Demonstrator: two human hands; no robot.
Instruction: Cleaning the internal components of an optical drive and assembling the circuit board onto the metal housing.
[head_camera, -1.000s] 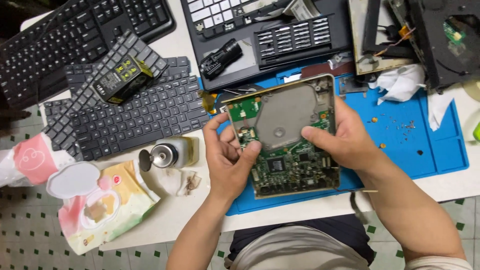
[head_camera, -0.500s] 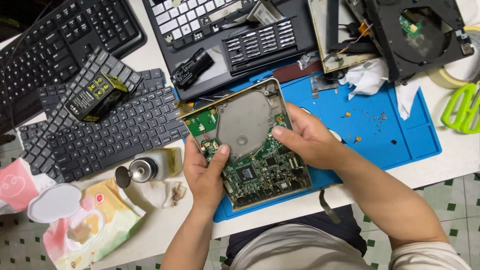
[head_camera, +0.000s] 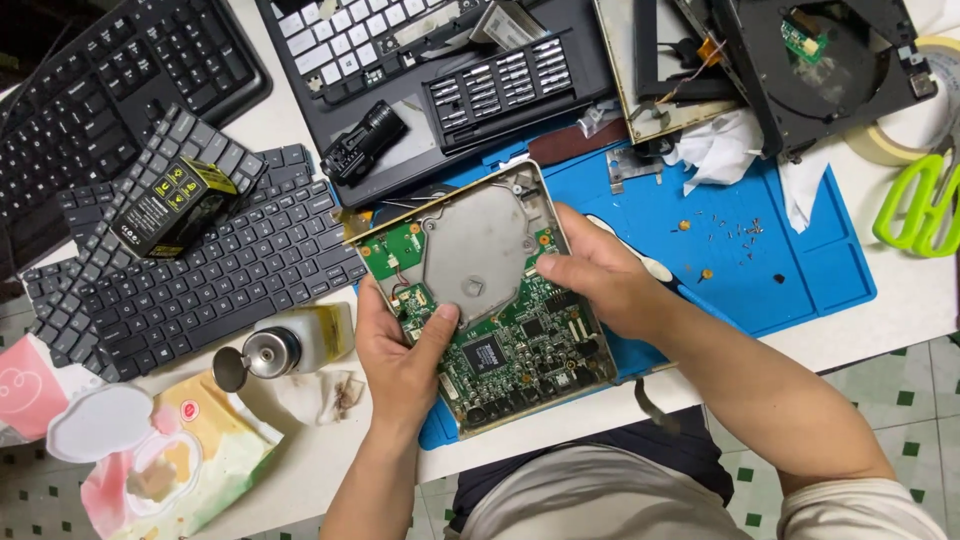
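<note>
Your left hand (head_camera: 400, 355) grips the near-left edge of the opened drive chassis (head_camera: 490, 300) with the thumb on its green circuit board (head_camera: 520, 345), and your right hand (head_camera: 600, 280) has its fingers closed on the right edge, so the unit is tilted above the blue mat (head_camera: 790, 260) at the front of the bench (head_camera: 870, 320). Bare fingers on the board risk static or a bent connector. A slip would likely drop it onto the loose screws (head_camera: 740, 232) or off the bench edge.
</note>
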